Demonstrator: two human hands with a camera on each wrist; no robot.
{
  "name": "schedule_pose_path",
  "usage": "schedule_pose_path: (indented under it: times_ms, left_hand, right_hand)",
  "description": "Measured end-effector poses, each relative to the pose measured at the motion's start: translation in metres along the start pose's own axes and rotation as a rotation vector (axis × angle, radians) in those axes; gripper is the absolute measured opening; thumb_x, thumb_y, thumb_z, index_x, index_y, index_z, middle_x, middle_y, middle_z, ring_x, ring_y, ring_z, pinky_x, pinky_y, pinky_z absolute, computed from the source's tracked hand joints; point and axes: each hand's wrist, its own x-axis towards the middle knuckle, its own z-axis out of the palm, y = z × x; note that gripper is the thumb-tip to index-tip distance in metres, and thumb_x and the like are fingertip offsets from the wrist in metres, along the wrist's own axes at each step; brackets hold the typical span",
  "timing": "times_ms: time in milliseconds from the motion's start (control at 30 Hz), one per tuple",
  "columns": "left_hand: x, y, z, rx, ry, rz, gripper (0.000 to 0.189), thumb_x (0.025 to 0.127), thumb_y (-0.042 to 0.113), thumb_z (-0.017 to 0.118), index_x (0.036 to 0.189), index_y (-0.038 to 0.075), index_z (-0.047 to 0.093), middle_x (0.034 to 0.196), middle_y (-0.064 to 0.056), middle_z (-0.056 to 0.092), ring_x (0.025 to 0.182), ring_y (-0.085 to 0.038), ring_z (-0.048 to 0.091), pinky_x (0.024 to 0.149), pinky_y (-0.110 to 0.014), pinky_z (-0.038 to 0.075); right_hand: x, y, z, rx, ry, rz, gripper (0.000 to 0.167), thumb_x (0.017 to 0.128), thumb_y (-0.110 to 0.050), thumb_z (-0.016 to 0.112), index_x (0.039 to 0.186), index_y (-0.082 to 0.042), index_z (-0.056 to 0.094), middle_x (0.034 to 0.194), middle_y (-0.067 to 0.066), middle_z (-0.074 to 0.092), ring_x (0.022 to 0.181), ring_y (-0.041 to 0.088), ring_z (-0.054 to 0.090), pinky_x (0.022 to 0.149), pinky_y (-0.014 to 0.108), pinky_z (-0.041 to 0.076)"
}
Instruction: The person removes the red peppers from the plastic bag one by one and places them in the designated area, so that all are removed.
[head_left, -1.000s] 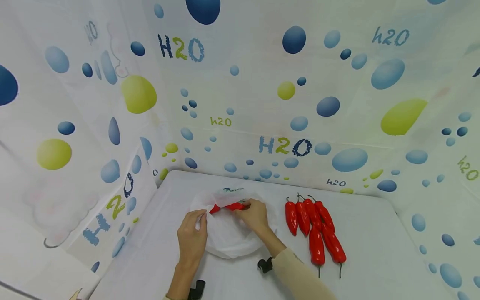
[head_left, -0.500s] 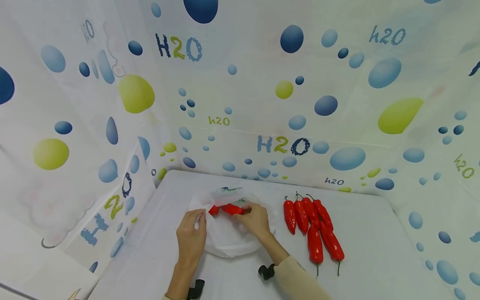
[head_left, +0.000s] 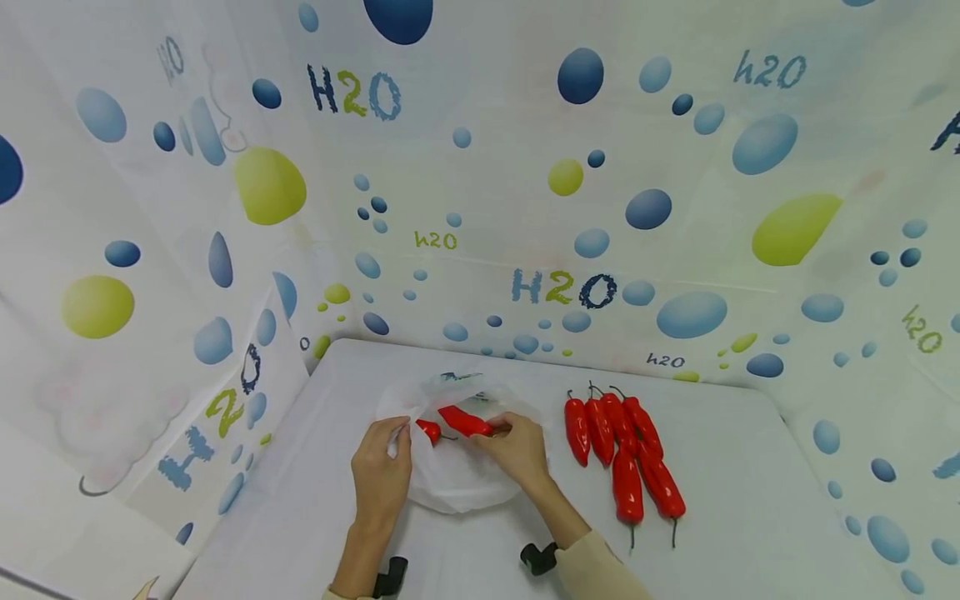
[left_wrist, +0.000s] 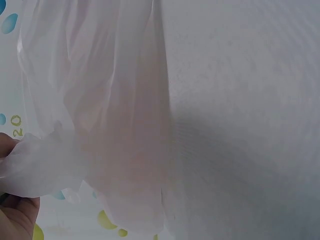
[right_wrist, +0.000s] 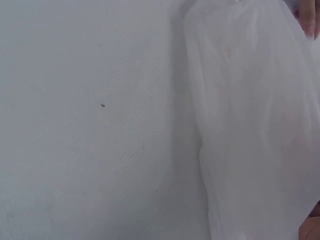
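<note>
A white, thin plastic bag (head_left: 461,487) lies on the table in the head view, its mouth open toward me. My left hand (head_left: 381,467) pinches the left side of the bag's rim between thumb and fingers; in the left wrist view the hand (left_wrist: 20,217) grips a fold of the film. With my right hand (head_left: 519,450) I hold a red chili pepper (head_left: 461,421) by one end, over the bag's mouth. Another red pepper (head_left: 429,431), stem showing, sits at the opening beside the left fingertips. Whatever lies deeper in the bag is hidden.
Several glossy red peppers (head_left: 627,487) with dark stems lie grouped on the white table (head_left: 735,467) right of the bag. A curtain (head_left: 480,192) printed with blue and green spots hangs behind the table. Black wrist devices (head_left: 538,558) sit near both wrists.
My right hand has shifted slightly right and toward me with its pepper, showing more of it. The other pepper and its stem have become more visible at the bag's mouth. My left hand keeps its grip.
</note>
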Motion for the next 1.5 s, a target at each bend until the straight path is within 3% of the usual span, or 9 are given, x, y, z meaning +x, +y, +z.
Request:
schedule_pose_path:
  times_ms: [500, 733, 1067, 1333, 1500]
  left_hand:
    - [-0.002, -0.001, 0.001, -0.008, 0.001, 0.008, 0.017, 0.093, -0.005, 0.073, 0.109, 0.001, 0.076, 0.106, -0.011, 0.074, 0.104, -0.026, 0.072, 0.100, -0.004, 0.041]
    - [-0.001, 0.000, 0.001, -0.012, 0.013, 0.035, 0.016, 0.092, -0.005, 0.074, 0.108, 0.000, 0.076, 0.105, -0.012, 0.074, 0.103, -0.027, 0.072, 0.099, -0.004, 0.041]
    - [0.000, 0.001, 0.002, -0.014, -0.010, -0.009, 0.017, 0.094, -0.004, 0.072, 0.110, 0.000, 0.076, 0.107, -0.012, 0.074, 0.106, -0.026, 0.072, 0.102, -0.005, 0.040]
    - [-0.001, 0.000, 0.002, -0.009, -0.004, 0.010, 0.016, 0.094, -0.004, 0.073, 0.109, 0.000, 0.076, 0.107, -0.012, 0.074, 0.105, -0.026, 0.072, 0.101, -0.005, 0.041]
    - [0.000, 0.000, 0.002, -0.005, -0.009, 0.005, 0.016, 0.094, -0.003, 0.073, 0.110, 0.000, 0.076, 0.107, -0.012, 0.074, 0.106, -0.026, 0.072, 0.102, -0.005, 0.041]
  right_hand:
    - [-0.021, 0.002, -0.014, 0.050, 0.053, 0.063, 0.037, 0.082, -0.039, 0.090, 0.106, -0.013, 0.078, 0.088, -0.003, 0.075, 0.078, 0.015, 0.066, 0.069, 0.028, 0.060]
    - [-0.035, 0.005, -0.021, 0.113, 0.127, 0.076, 0.034, 0.081, -0.035, 0.091, 0.103, -0.012, 0.078, 0.085, -0.001, 0.074, 0.075, 0.016, 0.066, 0.064, 0.028, 0.058]
    - [-0.048, 0.002, -0.030, 0.112, 0.180, 0.113, 0.037, 0.079, -0.034, 0.093, 0.104, -0.012, 0.077, 0.084, -0.001, 0.073, 0.075, 0.018, 0.063, 0.062, 0.026, 0.058]
    - [-0.058, 0.003, -0.036, 0.138, 0.207, 0.126, 0.035, 0.079, -0.034, 0.093, 0.104, -0.013, 0.078, 0.084, -0.001, 0.073, 0.075, 0.019, 0.063, 0.061, 0.026, 0.057]
    - [-0.064, 0.004, -0.036, 0.141, 0.232, 0.190, 0.038, 0.079, -0.037, 0.093, 0.104, -0.014, 0.078, 0.085, -0.001, 0.073, 0.075, 0.018, 0.063, 0.061, 0.025, 0.057]
